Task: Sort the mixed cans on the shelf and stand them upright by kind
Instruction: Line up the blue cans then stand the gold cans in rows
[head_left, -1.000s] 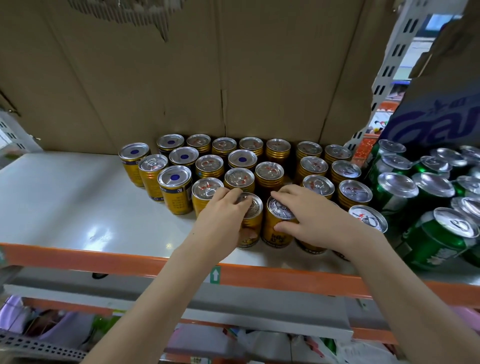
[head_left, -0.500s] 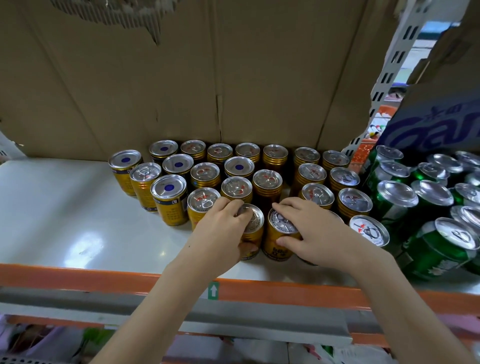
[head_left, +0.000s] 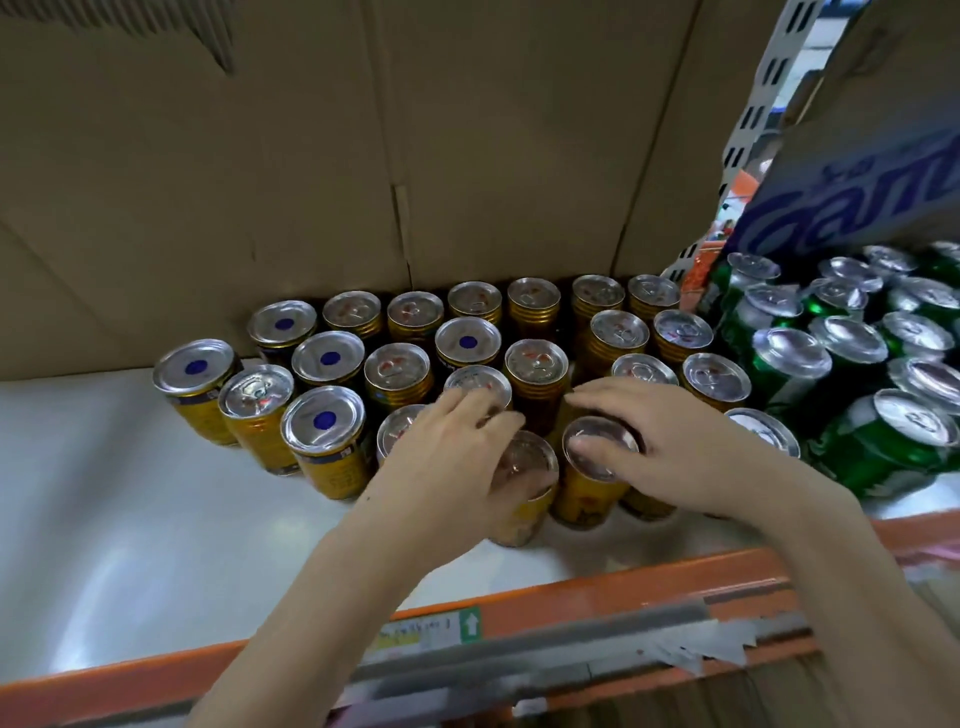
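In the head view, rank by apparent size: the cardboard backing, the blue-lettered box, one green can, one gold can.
1. cardboard backing
2. blue-lettered box, partly cropped
3. and 4. green can looks bigger than gold can, though wide-angle distortion makes that unsure.

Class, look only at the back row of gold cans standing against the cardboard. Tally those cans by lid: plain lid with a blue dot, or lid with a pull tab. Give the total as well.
Blue-dot cans: 1
Pull-tab cans: 6
Total: 7
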